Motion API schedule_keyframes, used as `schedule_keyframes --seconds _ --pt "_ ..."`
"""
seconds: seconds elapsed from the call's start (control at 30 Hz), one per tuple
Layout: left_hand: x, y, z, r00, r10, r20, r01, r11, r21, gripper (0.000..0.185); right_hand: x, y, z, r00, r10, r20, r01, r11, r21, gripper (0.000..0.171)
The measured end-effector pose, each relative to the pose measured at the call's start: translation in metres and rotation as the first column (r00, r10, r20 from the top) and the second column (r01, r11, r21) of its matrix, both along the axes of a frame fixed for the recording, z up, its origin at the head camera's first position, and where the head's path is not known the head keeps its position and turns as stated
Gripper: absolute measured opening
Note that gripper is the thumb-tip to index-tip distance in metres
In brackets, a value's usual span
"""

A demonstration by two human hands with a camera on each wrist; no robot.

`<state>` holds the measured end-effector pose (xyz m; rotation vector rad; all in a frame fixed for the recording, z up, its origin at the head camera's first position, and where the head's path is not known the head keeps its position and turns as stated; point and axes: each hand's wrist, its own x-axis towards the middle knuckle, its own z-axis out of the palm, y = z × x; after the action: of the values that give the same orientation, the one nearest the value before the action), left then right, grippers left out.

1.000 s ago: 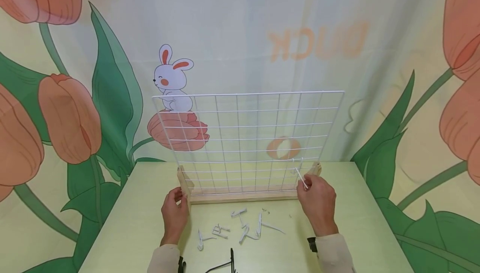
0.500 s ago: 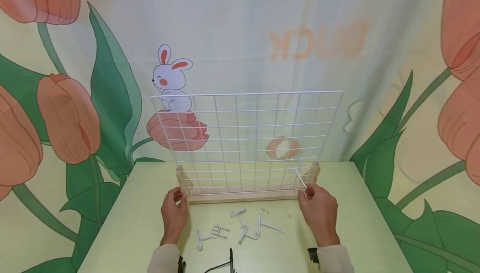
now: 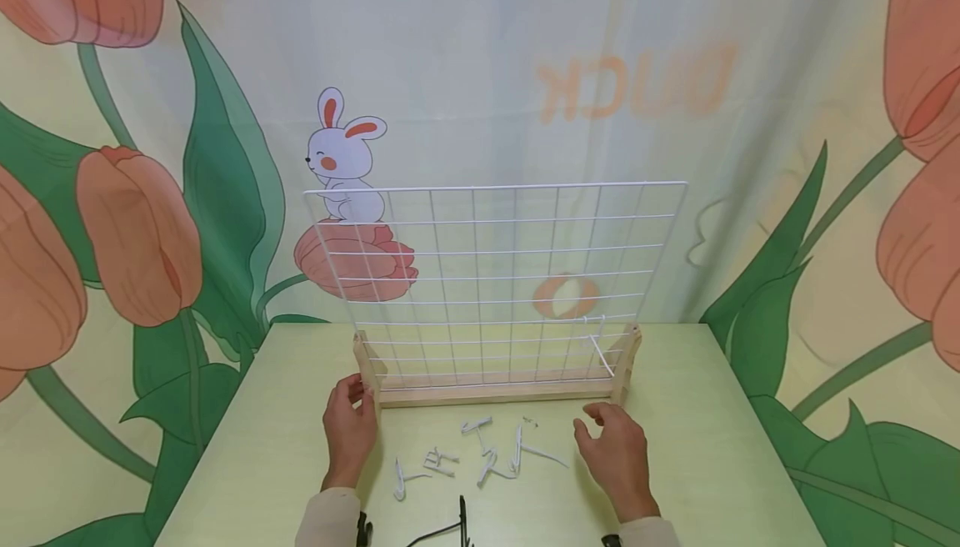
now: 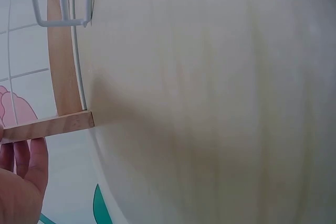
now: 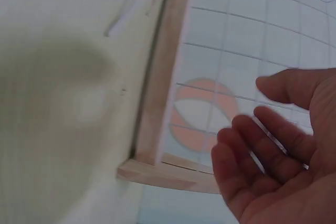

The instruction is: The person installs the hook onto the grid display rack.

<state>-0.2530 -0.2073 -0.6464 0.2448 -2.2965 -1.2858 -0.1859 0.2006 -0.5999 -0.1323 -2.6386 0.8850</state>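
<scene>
Wire grid [image 3: 495, 280]: one hook [image 3: 600, 351] hung; loose hooks [image 3: 480, 455] remain. Left hand [image 3: 348, 430] grips wooden stand [image 3: 487, 395]; right hand [image 3: 615, 455] empty, fingers apart.

White wire grid [image 3: 495, 280] on pale wooden base [image 3: 487, 395]; white hooks [image 3: 480, 455] on light green table [image 3: 262, 447].
</scene>
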Motion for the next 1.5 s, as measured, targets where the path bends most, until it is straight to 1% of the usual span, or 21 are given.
schedule_keyframes --seconds 0.13,0.27,0.43,0.63,0.83,0.93,1.13,1.3,1.5 --pt "0.000 -0.001 -0.001 1.000 0.005 -0.001 -0.005 1.000 -0.002 0.028 -0.002 -0.006 -0.017 0.996 0.092 0.009 -0.092 0.996 0.005 0.022" --pt "0.001 -0.001 -0.002 1.000 0.008 0.015 -0.007 1.000 -0.005 0.029 -0.004 -0.013 -0.032 0.985 0.173 0.028 -0.174 0.984 0.032 0.019" --pt "0.002 -0.001 0.000 1.000 0.002 0.023 -0.003 1.000 0.013 0.029 -0.005 -0.022 -0.044 0.970 0.234 0.063 -0.238 0.967 0.084 0.016" --pt "0.002 0.000 0.002 1.000 0.001 0.009 -0.001 1.000 0.011 0.029 -0.008 -0.028 -0.052 0.962 0.260 0.081 -0.269 0.954 0.130 0.014" --pt "0.001 -0.001 0.001 1.000 -0.003 0.007 0.003 1.000 0.009 0.029 -0.009 -0.031 -0.056 0.958 0.275 0.077 -0.283 0.953 0.110 0.015" --pt "0.001 -0.001 0.001 1.000 -0.007 0.011 0.007 1.000 0.010 0.029 -0.010 -0.032 -0.057 0.957 0.271 0.102 -0.280 0.955 0.097 0.015" --pt "0.001 -0.002 0.000 1.000 -0.008 0.012 0.008 1.000 0.013 0.029 -0.009 -0.032 -0.056 0.947 0.281 0.154 -0.294 0.953 0.073 0.016" --pt "0.001 -0.002 -0.001 1.000 -0.005 0.002 0.005 1.000 0.010 0.029 -0.009 -0.031 -0.057 0.941 0.296 0.161 -0.311 0.947 0.075 0.017" --pt "0.000 -0.002 -0.002 1.000 -0.002 0.003 0.002 1.000 0.017 0.029 -0.012 -0.031 -0.060 0.925 0.340 0.168 -0.359 0.929 0.095 0.015"
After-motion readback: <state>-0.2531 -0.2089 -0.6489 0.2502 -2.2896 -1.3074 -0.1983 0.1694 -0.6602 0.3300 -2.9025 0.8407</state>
